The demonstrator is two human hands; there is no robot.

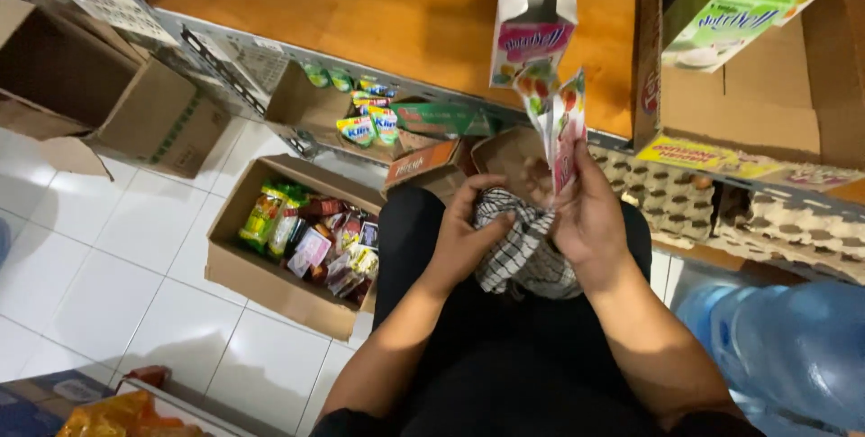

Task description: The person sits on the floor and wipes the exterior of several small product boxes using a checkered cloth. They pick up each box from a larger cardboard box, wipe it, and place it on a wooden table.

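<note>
Packet (566, 126) apparently pinched between right hand (587, 212) fingers (560, 186), rising above them.

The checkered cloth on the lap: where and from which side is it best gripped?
Probably at the bunched upper-left fold of the checkered cloth, coming from the person's left, where the left hand already presses on it. That edge is gathered thick and faces open space, while the right hand, holding thin pink packets, blocks the right side.
</note>
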